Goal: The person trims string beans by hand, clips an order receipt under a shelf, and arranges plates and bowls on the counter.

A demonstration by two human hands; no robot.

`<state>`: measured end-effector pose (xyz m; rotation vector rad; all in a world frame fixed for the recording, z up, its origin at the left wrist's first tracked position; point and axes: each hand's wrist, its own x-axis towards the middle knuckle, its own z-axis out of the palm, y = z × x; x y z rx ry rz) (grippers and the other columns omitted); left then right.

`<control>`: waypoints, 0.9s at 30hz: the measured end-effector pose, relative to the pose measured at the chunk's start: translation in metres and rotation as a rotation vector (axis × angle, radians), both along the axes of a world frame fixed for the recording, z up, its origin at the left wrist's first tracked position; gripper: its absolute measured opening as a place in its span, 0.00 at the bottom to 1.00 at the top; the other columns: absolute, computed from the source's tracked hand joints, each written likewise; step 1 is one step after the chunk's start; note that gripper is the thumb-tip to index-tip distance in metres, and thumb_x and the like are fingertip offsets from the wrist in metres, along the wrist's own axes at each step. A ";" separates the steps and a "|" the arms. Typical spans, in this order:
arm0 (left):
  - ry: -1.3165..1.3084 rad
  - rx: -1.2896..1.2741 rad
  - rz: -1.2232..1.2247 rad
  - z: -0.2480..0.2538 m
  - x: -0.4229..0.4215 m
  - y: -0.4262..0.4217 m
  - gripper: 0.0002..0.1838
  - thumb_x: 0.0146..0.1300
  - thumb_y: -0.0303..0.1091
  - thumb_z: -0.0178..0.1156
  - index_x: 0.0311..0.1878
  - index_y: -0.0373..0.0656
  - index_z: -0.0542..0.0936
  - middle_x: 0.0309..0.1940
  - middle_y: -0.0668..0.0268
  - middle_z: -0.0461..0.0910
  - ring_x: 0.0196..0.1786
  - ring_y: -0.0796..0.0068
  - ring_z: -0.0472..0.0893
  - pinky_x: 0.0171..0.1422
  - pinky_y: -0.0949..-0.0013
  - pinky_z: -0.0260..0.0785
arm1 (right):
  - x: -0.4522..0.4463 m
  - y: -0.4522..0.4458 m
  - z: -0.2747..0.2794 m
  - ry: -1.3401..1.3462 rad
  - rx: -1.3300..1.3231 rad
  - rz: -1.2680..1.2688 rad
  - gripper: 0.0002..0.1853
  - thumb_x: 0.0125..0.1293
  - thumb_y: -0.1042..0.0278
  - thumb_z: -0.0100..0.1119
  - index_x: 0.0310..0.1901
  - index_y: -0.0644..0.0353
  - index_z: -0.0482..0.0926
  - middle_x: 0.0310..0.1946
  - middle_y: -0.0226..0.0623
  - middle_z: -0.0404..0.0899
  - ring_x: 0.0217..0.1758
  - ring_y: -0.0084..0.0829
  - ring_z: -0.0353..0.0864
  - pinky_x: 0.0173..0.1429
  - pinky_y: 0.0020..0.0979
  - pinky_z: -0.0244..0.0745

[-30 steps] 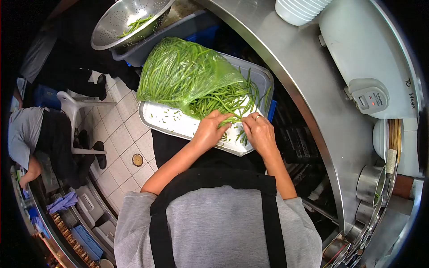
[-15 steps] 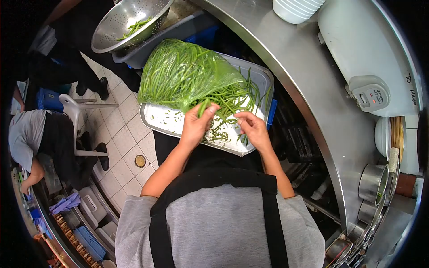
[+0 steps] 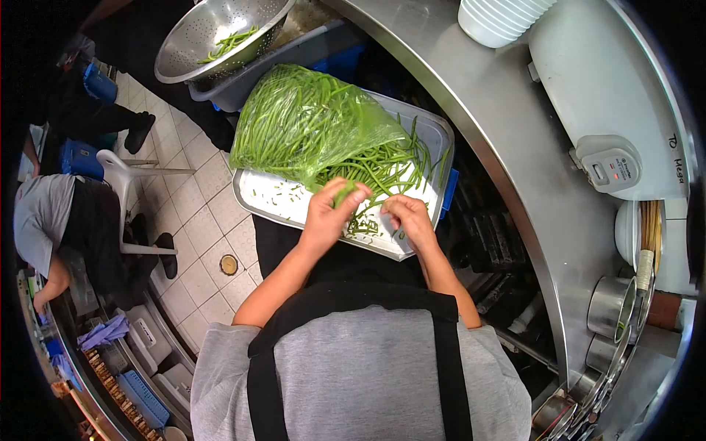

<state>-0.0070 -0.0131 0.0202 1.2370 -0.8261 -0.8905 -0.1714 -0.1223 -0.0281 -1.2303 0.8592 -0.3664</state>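
Note:
A clear plastic bag full of long green beans lies on a white-bottomed metal tray, its open end toward my hands. Loose beans spill from it onto the tray's right part. My left hand is closed around green beans, just below the bag's mouth. To its right, my right hand has its thumb and fingers pinched together over the tray; whatever they hold is too small to make out. Short cut bits of bean lie between and below the hands.
A steel colander with some beans stands at the upper left on a grey bin. A steel counter curves along the right, with stacked white bowls and a rice cooker. Other people and a white chair are at left.
My left hand moved from beside my right hand toward the left, with beans in it. My right hand shifted slightly left, its fingers drawn closer together. A person at the far left stepped away.

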 end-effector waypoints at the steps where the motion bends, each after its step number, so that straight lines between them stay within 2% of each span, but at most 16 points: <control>1: -0.177 -0.054 -0.030 0.009 -0.004 0.002 0.09 0.63 0.35 0.61 0.38 0.38 0.81 0.30 0.67 0.75 0.33 0.79 0.74 0.39 0.76 0.67 | 0.001 -0.002 -0.005 -0.001 0.028 -0.056 0.09 0.64 0.71 0.52 0.33 0.63 0.82 0.17 0.24 0.69 0.18 0.14 0.63 0.23 0.16 0.55; 2: -0.199 -0.090 -0.049 0.020 -0.007 0.004 0.08 0.62 0.33 0.61 0.37 0.36 0.81 0.33 0.64 0.77 0.42 0.73 0.75 0.50 0.71 0.67 | -0.003 -0.008 -0.011 0.011 0.028 -0.078 0.10 0.64 0.70 0.51 0.32 0.64 0.81 0.19 0.26 0.72 0.22 0.17 0.68 0.26 0.20 0.62; 5: -0.169 -0.137 0.001 0.027 -0.002 0.003 0.09 0.64 0.33 0.59 0.36 0.36 0.79 0.33 0.65 0.76 0.40 0.75 0.75 0.47 0.72 0.67 | -0.005 -0.008 -0.006 0.227 -0.455 -0.156 0.11 0.64 0.68 0.52 0.31 0.64 0.81 0.22 0.32 0.75 0.27 0.24 0.74 0.31 0.25 0.68; 6: 0.009 -0.089 0.003 0.022 0.002 0.003 0.09 0.66 0.34 0.57 0.35 0.37 0.77 0.31 0.69 0.75 0.37 0.78 0.74 0.44 0.75 0.66 | -0.006 -0.010 0.006 0.290 -0.711 -0.095 0.08 0.62 0.68 0.54 0.34 0.63 0.80 0.29 0.39 0.78 0.34 0.34 0.80 0.38 0.33 0.73; 9: 0.327 -0.022 0.027 -0.006 0.014 -0.002 0.10 0.68 0.36 0.56 0.35 0.39 0.77 0.28 0.75 0.73 0.32 0.84 0.71 0.38 0.79 0.64 | -0.007 -0.012 0.004 0.518 -1.041 0.020 0.07 0.60 0.69 0.56 0.37 0.62 0.80 0.34 0.44 0.78 0.36 0.41 0.80 0.40 0.37 0.75; 10: 0.209 0.031 0.066 -0.007 0.012 -0.001 0.08 0.67 0.35 0.57 0.36 0.41 0.78 0.25 0.79 0.71 0.28 0.88 0.68 0.33 0.81 0.61 | -0.005 -0.008 0.014 0.574 -1.084 0.067 0.06 0.58 0.70 0.58 0.36 0.61 0.79 0.35 0.45 0.77 0.37 0.45 0.80 0.43 0.42 0.75; 13: 0.033 0.107 0.070 -0.006 0.000 -0.002 0.08 0.66 0.34 0.59 0.39 0.40 0.80 0.24 0.80 0.69 0.28 0.90 0.66 0.31 0.80 0.61 | -0.008 -0.013 -0.010 0.660 -1.213 0.097 0.05 0.57 0.71 0.59 0.33 0.62 0.78 0.32 0.44 0.76 0.36 0.45 0.80 0.42 0.42 0.76; 14: 0.059 0.199 0.032 -0.014 -0.001 0.000 0.08 0.64 0.31 0.60 0.43 0.40 0.82 0.23 0.75 0.71 0.28 0.83 0.70 0.32 0.77 0.63 | -0.009 -0.015 -0.018 0.664 -1.242 0.097 0.04 0.56 0.71 0.59 0.31 0.62 0.77 0.31 0.45 0.76 0.35 0.46 0.80 0.40 0.42 0.76; 17: -0.525 0.022 -0.032 -0.030 -0.005 -0.006 0.10 0.59 0.27 0.62 0.45 0.43 0.83 0.25 0.66 0.74 0.29 0.72 0.74 0.34 0.72 0.66 | -0.015 -0.006 0.001 0.599 -1.221 0.163 0.05 0.57 0.70 0.59 0.32 0.61 0.78 0.31 0.43 0.75 0.34 0.44 0.80 0.38 0.39 0.75; 18: -0.682 0.057 -0.079 -0.026 -0.009 -0.006 0.20 0.50 0.22 0.64 0.48 0.49 0.82 0.30 0.60 0.74 0.31 0.61 0.76 0.35 0.67 0.69 | -0.016 0.000 0.010 0.546 -1.167 0.146 0.05 0.57 0.70 0.61 0.32 0.62 0.79 0.31 0.42 0.76 0.32 0.41 0.79 0.36 0.37 0.75; 22: -0.912 0.106 -0.226 -0.028 -0.022 -0.008 0.31 0.42 0.18 0.62 0.53 0.52 0.78 0.35 0.64 0.73 0.34 0.60 0.79 0.35 0.60 0.73 | -0.023 0.016 0.041 0.332 -1.020 0.041 0.06 0.57 0.71 0.64 0.33 0.63 0.80 0.28 0.40 0.76 0.26 0.33 0.77 0.32 0.32 0.72; 24: -0.921 0.047 -0.198 -0.025 -0.024 -0.009 0.29 0.42 0.17 0.62 0.51 0.51 0.79 0.35 0.64 0.73 0.33 0.59 0.79 0.35 0.61 0.73 | -0.025 0.019 0.049 0.259 -1.000 -0.013 0.05 0.57 0.74 0.64 0.34 0.65 0.80 0.27 0.38 0.76 0.24 0.30 0.75 0.30 0.28 0.71; 27: -0.952 0.020 -0.156 -0.018 -0.025 -0.007 0.27 0.41 0.17 0.61 0.49 0.49 0.79 0.34 0.64 0.74 0.33 0.59 0.79 0.34 0.61 0.73 | -0.023 0.021 0.052 0.192 -1.041 -0.040 0.05 0.57 0.74 0.63 0.34 0.65 0.80 0.28 0.39 0.76 0.24 0.30 0.75 0.30 0.28 0.71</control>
